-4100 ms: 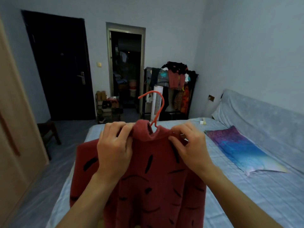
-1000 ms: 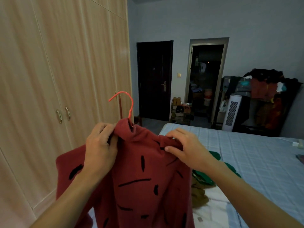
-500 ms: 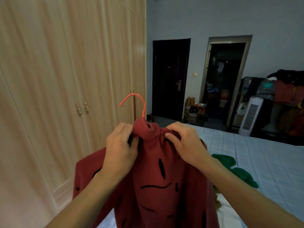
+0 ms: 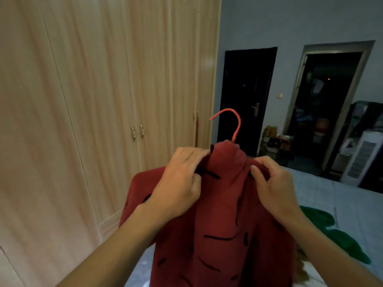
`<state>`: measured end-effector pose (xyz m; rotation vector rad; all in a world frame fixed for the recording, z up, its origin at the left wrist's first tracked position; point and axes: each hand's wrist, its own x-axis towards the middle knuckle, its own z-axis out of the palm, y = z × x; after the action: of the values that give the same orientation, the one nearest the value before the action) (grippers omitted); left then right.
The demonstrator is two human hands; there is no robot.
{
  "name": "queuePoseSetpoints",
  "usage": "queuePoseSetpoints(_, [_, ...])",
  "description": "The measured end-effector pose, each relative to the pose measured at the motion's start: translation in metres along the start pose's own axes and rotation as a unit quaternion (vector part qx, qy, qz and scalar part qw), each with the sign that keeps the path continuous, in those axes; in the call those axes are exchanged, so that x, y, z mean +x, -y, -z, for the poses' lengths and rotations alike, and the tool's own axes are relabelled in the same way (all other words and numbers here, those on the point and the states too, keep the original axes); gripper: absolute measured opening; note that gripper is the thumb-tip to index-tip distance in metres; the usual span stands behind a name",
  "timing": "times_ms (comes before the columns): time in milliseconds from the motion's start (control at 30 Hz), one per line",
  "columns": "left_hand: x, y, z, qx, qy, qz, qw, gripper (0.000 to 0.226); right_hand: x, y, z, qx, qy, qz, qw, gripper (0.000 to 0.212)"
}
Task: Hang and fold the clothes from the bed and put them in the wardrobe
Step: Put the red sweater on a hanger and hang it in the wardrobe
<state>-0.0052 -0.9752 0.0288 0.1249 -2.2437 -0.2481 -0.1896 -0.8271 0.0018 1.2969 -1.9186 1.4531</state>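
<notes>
Fingers (image 4: 187, 155) of the left hand (image 4: 178, 183) are curled tight into the shoulder of the red sweater (image 4: 223, 228), just beside the collar. Cloth is pinched the same way by the right hand (image 4: 275, 185) on the other side. Between them the high collar is bunched, with the hook of the orange hanger (image 4: 235, 125) poking out of its top. The sweater is held up in the air before the closed wardrobe (image 4: 99, 104), over the edge of the bed (image 4: 335, 195).

First risk: the hanger's arms are hidden under the knit, so it cannot be told whether both shoulders are seated. If one is off, the sweater is likely to be tipped and shed once a hand is released. Second risk: both hands are occupied and the doors are shut, so a one-handed carry will probably be needed while a door handle (image 4: 137, 132) is pulled. The neck may also be stretched if tugged hard.

Materials now: a soft, thick, fuzzy knit in dark red, marked with short black dashes and draped in loose folds. A thin hook, curved like a question mark. Flat, smooth panels of pale wood grain. A green garment (image 4: 342, 239) can be seen crumpled on the checked sheet.
</notes>
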Motion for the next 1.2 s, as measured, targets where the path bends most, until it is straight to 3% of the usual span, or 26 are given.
queuePoseSetpoints(167, [0.003,0.037,0.038,0.054,0.002,0.006,0.999,0.036,0.009,-0.006,0.001,0.049,-0.015,-0.02,0.998,0.009])
queuePoseSetpoints(267, [0.007,0.056,0.059,0.025,-0.015,0.02,0.999,0.017,0.014,-0.006,-0.002,0.069,-0.005,-0.025,0.997,0.01])
queuePoseSetpoints(333, [0.01,0.062,0.07,-0.02,0.033,0.059,0.998,0.01,0.017,-0.004,-0.006,0.078,0.004,-0.025,0.997,0.01])
queuePoseSetpoints(500, [0.012,0.076,0.089,-0.096,0.128,0.136,0.978,0.013,0.018,-0.001,-0.011,0.093,0.039,-0.011,0.995,0.013])
queuePoseSetpoints(767, [0.01,0.083,0.092,-0.141,0.107,0.154,0.972,0.02,0.009,-0.007,0.002,0.141,0.067,0.005,0.988,0.017])
queuePoseSetpoints(967, [0.023,0.077,0.093,-0.222,0.128,0.188,0.948,0.01,0.007,-0.01,0.015,0.172,0.073,0.014,0.982,0.018])
queuePoseSetpoints(1133, [0.032,0.061,0.08,-0.255,0.251,0.177,0.917,0.009,0.007,-0.001,0.019,0.161,0.091,0.068,0.98,0.016])
queuePoseSetpoints(1200, [0.033,0.049,0.064,-0.218,0.29,0.136,0.922,0.011,0.006,0.005,0.016,0.148,0.101,0.097,0.979,0.014])
